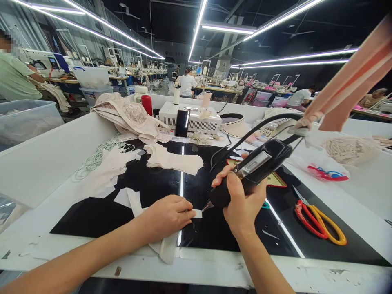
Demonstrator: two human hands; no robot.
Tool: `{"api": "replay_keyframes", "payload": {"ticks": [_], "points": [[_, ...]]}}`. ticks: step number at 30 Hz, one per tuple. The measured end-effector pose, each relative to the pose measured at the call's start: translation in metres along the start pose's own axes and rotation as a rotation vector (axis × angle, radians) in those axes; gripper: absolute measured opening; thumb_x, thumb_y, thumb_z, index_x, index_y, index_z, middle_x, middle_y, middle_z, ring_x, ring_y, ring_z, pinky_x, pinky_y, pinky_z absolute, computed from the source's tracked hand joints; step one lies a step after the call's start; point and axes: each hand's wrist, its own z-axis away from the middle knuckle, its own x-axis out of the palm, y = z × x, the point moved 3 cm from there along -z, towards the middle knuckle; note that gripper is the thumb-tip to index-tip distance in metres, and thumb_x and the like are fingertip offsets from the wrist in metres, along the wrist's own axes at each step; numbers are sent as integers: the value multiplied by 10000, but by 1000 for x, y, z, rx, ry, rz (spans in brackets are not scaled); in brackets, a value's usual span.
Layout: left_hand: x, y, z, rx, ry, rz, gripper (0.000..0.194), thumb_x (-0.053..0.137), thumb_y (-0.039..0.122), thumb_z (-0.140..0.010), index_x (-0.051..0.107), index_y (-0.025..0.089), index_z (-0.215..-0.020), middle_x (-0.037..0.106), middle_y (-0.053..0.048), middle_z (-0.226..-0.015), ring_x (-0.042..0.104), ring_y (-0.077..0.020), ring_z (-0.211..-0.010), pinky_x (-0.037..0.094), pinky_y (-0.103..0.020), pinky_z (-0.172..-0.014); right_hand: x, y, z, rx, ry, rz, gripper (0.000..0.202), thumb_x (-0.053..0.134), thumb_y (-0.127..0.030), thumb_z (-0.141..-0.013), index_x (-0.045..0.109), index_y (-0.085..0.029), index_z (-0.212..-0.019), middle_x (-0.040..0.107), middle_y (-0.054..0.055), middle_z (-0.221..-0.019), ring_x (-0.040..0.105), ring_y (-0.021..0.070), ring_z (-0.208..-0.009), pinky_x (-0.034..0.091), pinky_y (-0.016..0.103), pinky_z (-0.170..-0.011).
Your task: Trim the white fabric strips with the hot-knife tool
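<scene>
My right hand [245, 200] is wrapped round a black handheld power tool [254, 167] with a thin metal tip and a cable at its rear. The tip points down to the left, at the end of a narrow white fabric strip [197, 213]; whether it touches cannot be made out. My left hand [171, 214] pinches this strip against the glossy black board [214, 232], fingers closed. More white fabric hangs from under the left hand over the board's front edge. Beyond it lies a stack of pale cut fabric pieces [176, 159].
Scissors [320, 220] with red and yellow handles lie at right. A red-rimmed tray [277, 180] sits partly behind the tool. At the back stand a white box [192, 118], a phone [182, 123] and piled lace fabric [128, 116]. Pink fabric [352, 77] hangs at right. Other people sit farther off.
</scene>
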Motion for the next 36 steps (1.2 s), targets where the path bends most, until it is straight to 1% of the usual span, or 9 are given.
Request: {"api": "replay_keyframes", "payload": {"ticks": [5,8,11,14,16,18,24,30,36], "points": [[-3,1,-2,14,24,-1,166,563,191,-1048,658,140,-1174,698,-64,-1067,686,-199,-1002,600,-347,-928,1,0,1,-9,-7,-12,410,769,-259,-860,569,-278,-1217,676,-78,-793,623,115,-578,548,291,-582],[-3,1,-3,22,24,-10,169,529,190,-1065,662,139,-1156,698,-71,-1048,687,-188,-995,593,-332,-930,2,1,0,-26,-15,-6,347,754,-248,-871,571,-278,-1164,677,-78,-783,621,117,-573,545,290,-577],[-2,1,-3,27,18,-10,154,566,180,-1046,661,140,-1160,693,-68,-1053,684,-187,-1002,588,-334,-938,1,1,0,-30,-22,7,287,749,-264,-881,570,-279,-1105,674,-76,-776,622,121,-577,545,292,-578],[-1,0,-1,25,5,-11,178,620,173,-1015,655,142,-1187,688,-64,-1080,678,-196,-1024,588,-350,-944,-1,-2,2,-11,-8,9,373,759,-290,-877,565,-282,-1196,670,-70,-791,624,123,-588,554,302,-593],[-1,0,0,24,-4,-12,186,624,168,-1012,651,140,-1194,686,-63,-1080,676,-196,-1038,585,-351,-951,-2,-5,5,-5,3,12,468,767,-308,-871,542,-286,-1281,670,-63,-803,632,130,-600,560,310,-603],[-2,0,-1,23,-14,-11,179,618,168,-1017,652,138,-1190,686,-63,-1070,675,-193,-1040,581,-349,-959,-3,-7,8,0,0,14,501,770,-317,-870,531,-289,-1309,669,-61,-804,635,133,-604,563,314,-608],[-5,1,-2,27,-12,-16,170,606,164,-1022,658,141,-1182,684,-65,-1043,676,-187,-1004,582,-339,-948,-2,-4,11,-2,-21,29,459,752,-296,-885,550,-287,-1298,665,-66,-801,622,123,-595,566,309,-610],[-4,-1,1,-14,-39,19,197,611,176,-1016,677,175,-1201,696,-68,-1099,686,-201,-998,596,-351,-930,-2,-6,11,-6,-13,37,469,765,-307,-872,551,-278,-1289,668,-65,-800,621,119,-587,560,294,-594],[-10,-2,8,9,-2,1,186,546,163,-1048,696,159,-1158,701,-71,-1063,697,-189,-970,610,-343,-910,-3,-9,14,-3,-6,46,472,769,-294,-868,556,-272,-1288,673,-66,-795,623,119,-590,554,294,-599]]}}
